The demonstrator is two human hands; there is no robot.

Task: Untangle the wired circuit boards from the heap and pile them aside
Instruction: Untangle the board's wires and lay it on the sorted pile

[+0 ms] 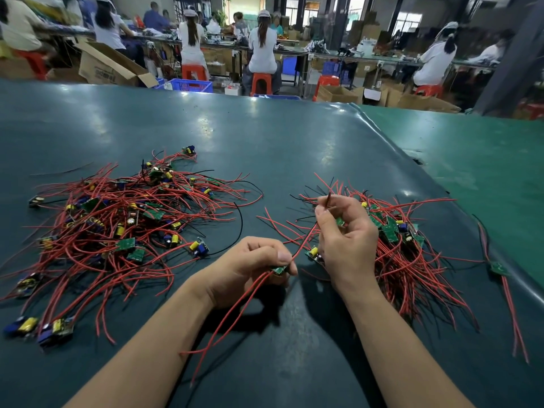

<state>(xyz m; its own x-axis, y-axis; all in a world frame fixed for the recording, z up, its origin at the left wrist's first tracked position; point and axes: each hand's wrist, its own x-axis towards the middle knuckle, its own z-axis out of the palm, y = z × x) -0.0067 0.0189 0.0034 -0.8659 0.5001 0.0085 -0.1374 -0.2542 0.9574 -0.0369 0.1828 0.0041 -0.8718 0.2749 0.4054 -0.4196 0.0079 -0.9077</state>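
Hands work low in the middle of a dark green bench (265,136). The left hand (250,266) pinches a small green circuit board (279,270) between thumb and curled fingers, and red wires (235,316) hang from it toward the person. The right hand (344,234) is raised just beside it; its thumb and forefinger pinch the end of a red wire (327,201), and another small board (340,221) shows inside the curled fingers. On the left side of the bench lies a big tangled heap (117,225) of boards with red and black wires. A second pile (397,240) lies on the right, partly behind the right hand. One single board with wires (500,269) lies apart near the right edge. Far behind, an open cardboard box (106,66) and a blue plastic crate (188,84) stand on the floor; what is in them I cannot tell.
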